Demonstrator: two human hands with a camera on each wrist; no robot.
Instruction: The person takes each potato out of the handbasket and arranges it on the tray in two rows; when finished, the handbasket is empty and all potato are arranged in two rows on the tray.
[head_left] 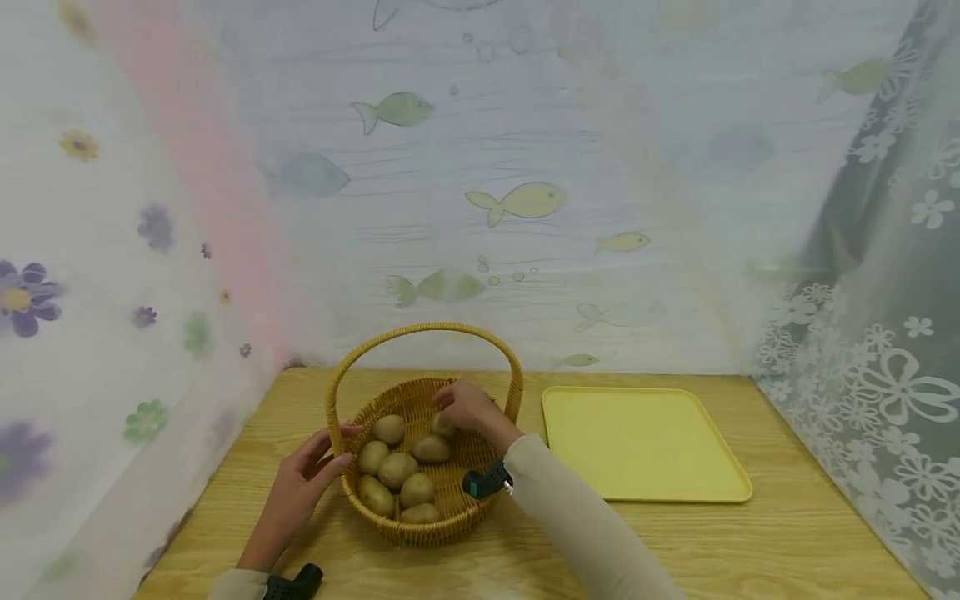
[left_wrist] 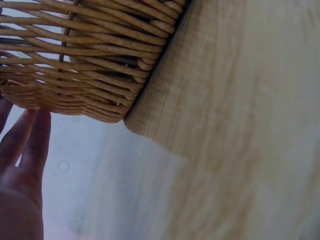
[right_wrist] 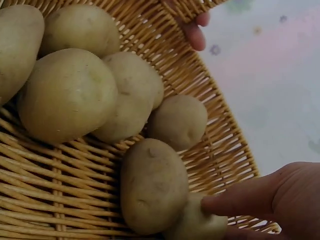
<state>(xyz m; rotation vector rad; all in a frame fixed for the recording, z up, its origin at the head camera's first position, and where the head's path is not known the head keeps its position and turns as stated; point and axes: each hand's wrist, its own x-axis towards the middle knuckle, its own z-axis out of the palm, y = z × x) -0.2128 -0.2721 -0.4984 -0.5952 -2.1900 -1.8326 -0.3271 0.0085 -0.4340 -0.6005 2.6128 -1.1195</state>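
Observation:
A round wicker basket (head_left: pixel 465 527) with a tall arched handle holds several potatoes (head_left: pixel 397 471). My left hand (head_left: pixel 296 487) grips its left rim beside the foot of the handle, thumb at the edge. In the left wrist view, the fingers (left_wrist: pixel 37 145) of that hand meet the woven side. Inside the basket, toward the back right, my right hand (head_left: pixel 474 412) holds a potato (right_wrist: pixel 197 222). Its thumb lies on the potato in the right wrist view, while the other fingers are mostly hidden. Another potato (right_wrist: pixel 154 187) lies right against the held one.
To the right of the basket, a yellow rectangular tray (head_left: pixel 645 442) lies on the wood-grain table (head_left: pixel 540 542). Printed curtains with fish and flowers (head_left: pixel 525 200) hang behind the table and along both sides.

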